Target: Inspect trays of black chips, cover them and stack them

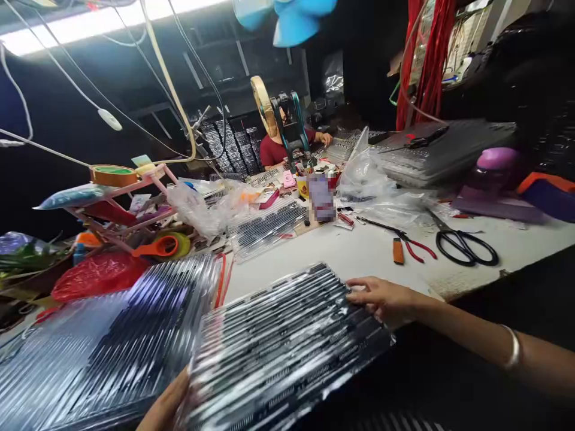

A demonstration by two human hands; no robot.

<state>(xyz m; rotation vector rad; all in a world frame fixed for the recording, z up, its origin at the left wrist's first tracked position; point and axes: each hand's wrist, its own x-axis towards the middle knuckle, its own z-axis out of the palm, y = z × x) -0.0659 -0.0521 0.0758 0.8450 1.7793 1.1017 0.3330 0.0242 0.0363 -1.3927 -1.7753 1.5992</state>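
A ridged clear plastic tray point(287, 347) with dark strips in its grooves is held tilted at the table's near edge. My right hand point(375, 299) grips its right edge, the fingers on top near the far corner. At the tray's lower left edge, my left hand point(168, 404) shows only in part, and its fingers are hidden behind the tray. A second, similar ridged tray point(148, 335) lies to the left, its left portion pale and its right portion filled with dark strips.
Scissors point(465, 245), red-handled pliers point(404, 236) and an orange lighter point(398, 251) lie on the white table point(354, 251) at right. Farther back are a smaller tray point(269, 227), plastic bags and a person in a red top point(272, 152). A pink rack point(121, 215) stands left.
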